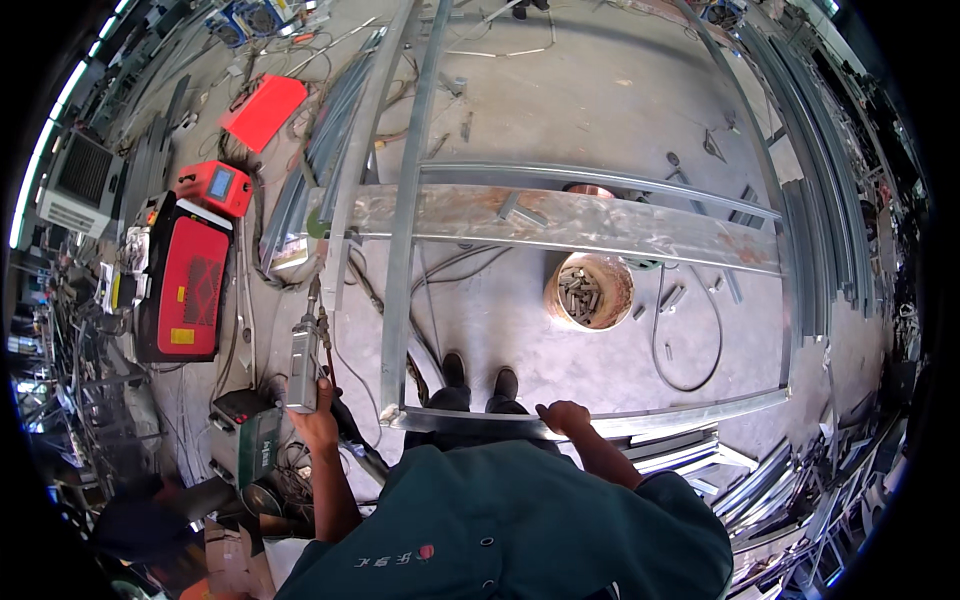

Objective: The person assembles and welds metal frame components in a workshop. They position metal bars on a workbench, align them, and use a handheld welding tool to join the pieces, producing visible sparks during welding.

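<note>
In my left hand (pixel 318 420) is a grey, boxy welding gun (pixel 302 362), its narrow metal nozzle pointing away from me. Hoses and a cable trail from it beside the left edge of a metal frame. My right hand (pixel 565 417) is closed on the near bar (pixel 660 416) of that frame, right of my feet. The long left post (pixel 404 230) runs away from me. A wide, stained crossbeam (pixel 620 225) spans the frame, with a small bracket-shaped metal piece (pixel 522 209) lying on it.
Inside the frame stands a bucket (pixel 622 295) of short metal pieces, beside a looped cable (pixel 718 345). On the left are a red-topped machine (pixel 192 285), a red box with a screen (pixel 215 188) and a green machine (pixel 245 440). Long metal profiles (pixel 815 230) lie at the right.
</note>
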`<act>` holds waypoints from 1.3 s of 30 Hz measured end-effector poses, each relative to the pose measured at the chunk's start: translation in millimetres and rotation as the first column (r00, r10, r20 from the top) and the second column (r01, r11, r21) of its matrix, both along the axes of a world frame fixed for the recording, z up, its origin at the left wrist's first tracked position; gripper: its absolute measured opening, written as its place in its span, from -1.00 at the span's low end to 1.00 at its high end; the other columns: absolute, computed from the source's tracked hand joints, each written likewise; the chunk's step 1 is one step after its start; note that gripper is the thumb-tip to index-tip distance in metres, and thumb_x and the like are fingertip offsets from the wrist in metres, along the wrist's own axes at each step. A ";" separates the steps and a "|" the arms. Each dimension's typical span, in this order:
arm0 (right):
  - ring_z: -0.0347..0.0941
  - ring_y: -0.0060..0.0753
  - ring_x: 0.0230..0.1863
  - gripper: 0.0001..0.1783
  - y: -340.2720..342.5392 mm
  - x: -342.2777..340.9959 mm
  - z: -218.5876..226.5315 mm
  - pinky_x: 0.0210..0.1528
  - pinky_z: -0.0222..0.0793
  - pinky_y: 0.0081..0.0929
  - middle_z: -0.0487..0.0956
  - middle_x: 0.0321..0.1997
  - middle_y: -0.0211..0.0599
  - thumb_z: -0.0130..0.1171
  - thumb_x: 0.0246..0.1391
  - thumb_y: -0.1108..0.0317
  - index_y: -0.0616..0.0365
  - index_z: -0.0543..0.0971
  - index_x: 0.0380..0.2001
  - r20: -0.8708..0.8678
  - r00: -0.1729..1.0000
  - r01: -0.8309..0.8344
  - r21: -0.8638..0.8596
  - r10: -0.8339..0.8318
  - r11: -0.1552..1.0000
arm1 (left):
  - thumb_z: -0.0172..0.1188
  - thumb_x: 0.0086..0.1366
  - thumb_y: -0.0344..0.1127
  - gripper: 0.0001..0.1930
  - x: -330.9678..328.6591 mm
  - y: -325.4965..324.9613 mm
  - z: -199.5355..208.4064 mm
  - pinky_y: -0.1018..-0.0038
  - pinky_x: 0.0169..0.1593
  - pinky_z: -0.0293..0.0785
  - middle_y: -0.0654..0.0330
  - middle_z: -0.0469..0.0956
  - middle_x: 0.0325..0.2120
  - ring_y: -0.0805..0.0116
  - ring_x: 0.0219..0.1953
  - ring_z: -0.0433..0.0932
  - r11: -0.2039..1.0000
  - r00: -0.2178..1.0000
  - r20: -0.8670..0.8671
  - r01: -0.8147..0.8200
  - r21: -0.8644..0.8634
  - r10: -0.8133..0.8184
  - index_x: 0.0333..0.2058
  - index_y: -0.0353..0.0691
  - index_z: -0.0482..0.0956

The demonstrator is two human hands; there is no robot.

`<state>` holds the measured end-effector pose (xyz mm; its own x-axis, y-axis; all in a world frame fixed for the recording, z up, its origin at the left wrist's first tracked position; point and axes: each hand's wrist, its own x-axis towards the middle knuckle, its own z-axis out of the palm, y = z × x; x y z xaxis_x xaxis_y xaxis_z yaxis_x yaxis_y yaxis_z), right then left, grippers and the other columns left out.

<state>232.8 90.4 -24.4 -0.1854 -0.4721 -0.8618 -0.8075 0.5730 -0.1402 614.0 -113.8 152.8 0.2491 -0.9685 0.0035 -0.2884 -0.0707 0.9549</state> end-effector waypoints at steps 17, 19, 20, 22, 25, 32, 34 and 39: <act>0.51 -0.05 0.16 -0.27 102.3 82.5 -0.9 0.23 0.36 -0.03 0.64 0.05 -0.15 -0.28 0.30 -0.29 0.04 0.68 -0.09 -0.084 0.994 0.067 -0.032 -0.070 0.997 | 0.35 0.29 -0.29 -0.65 178.7 75.6 -35.6 0.42 -0.05 0.44 0.15 0.59 -0.20 0.37 -0.18 0.51 0.999 1.000 -0.011 0.010 0.031 -0.009 -0.07 -0.40 0.52; 0.50 -0.08 0.17 -0.28 101.1 84.0 -2.6 0.24 0.35 -0.06 0.64 0.05 -0.15 -0.26 0.29 -0.30 0.03 0.69 -0.08 -0.082 0.993 0.086 -0.012 -0.087 0.996 | 0.35 0.29 -0.28 -0.62 192.7 81.5 -45.9 0.42 -0.05 0.44 0.18 0.58 -0.22 0.37 -0.20 0.49 0.999 1.000 0.002 0.014 0.050 -0.014 -0.05 -0.41 0.51; 0.51 -0.09 0.17 -0.28 102.5 84.2 1.1 0.24 0.35 -0.08 0.64 0.05 -0.16 -0.25 0.28 -0.30 0.04 0.69 -0.08 -0.091 0.991 0.091 -0.033 -0.094 0.995 | 0.35 0.29 -0.28 -0.62 193.5 83.1 -45.4 0.42 -0.04 0.43 0.19 0.57 -0.23 0.37 -0.20 0.49 0.998 1.000 0.005 0.023 0.061 -0.024 -0.04 -0.41 0.51; 0.51 -0.10 0.16 -0.28 103.8 85.9 0.4 0.21 0.37 -0.09 0.64 0.05 -0.18 -0.24 0.28 -0.30 0.04 0.68 -0.07 -0.117 0.987 0.105 -0.053 -0.110 0.993 | 0.35 0.29 -0.30 -0.63 188.0 83.5 -43.9 0.41 -0.10 0.46 0.18 0.56 -0.24 0.38 -0.22 0.50 0.999 1.000 0.003 0.003 0.033 -0.003 -0.04 -0.41 0.51; 0.52 -0.09 0.16 -0.28 99.8 82.3 2.9 0.20 0.38 -0.10 0.64 0.05 -0.17 -0.23 0.28 -0.29 0.05 0.68 -0.05 -0.117 0.985 0.121 -0.038 -0.125 0.992 | 0.35 0.29 -0.32 -0.64 161.0 89.8 -20.1 0.43 -0.19 0.49 0.18 0.57 -0.26 0.39 -0.28 0.53 0.999 0.999 -0.029 0.035 -0.006 -0.035 -0.04 -0.40 0.51; 0.60 -0.08 -0.05 -0.43 102.3 102.7 -10.0 0.09 0.39 -0.07 0.69 -0.15 -0.13 -0.14 0.29 -0.15 0.06 0.69 -0.22 -0.279 0.941 0.121 -0.246 -0.190 0.962 | 0.36 0.25 -0.29 -0.69 145.9 71.7 -28.5 0.45 -0.30 0.46 0.20 0.56 -0.45 0.41 -0.42 0.54 0.980 0.982 -0.002 0.189 0.061 -0.189 -0.14 -0.32 0.48; 0.59 -0.08 -0.05 -0.44 99.5 103.1 -10.1 0.12 0.37 -0.08 0.69 -0.16 -0.17 -0.09 0.28 -0.16 0.05 0.71 -0.25 -0.303 0.931 0.128 -0.251 -0.203 0.960 | 0.35 0.25 -0.32 -0.71 137.2 61.4 -34.1 0.47 -0.33 0.45 0.21 0.56 -0.47 0.43 -0.44 0.55 0.967 0.971 -0.024 0.239 0.086 -0.238 -0.16 -0.30 0.47; 0.52 -0.04 0.08 -0.44 97.0 95.3 -17.4 0.18 0.36 -0.03 0.67 -0.05 -0.21 -0.14 0.32 -0.16 0.02 0.68 -0.12 -0.227 0.965 0.102 -0.138 -0.132 0.985 | 0.33 0.23 -0.39 -0.75 138.5 47.1 -76.2 0.49 -0.36 0.46 0.22 0.57 -0.48 0.46 -0.46 0.54 0.944 0.949 -0.093 0.309 0.111 -0.300 -0.19 -0.28 0.46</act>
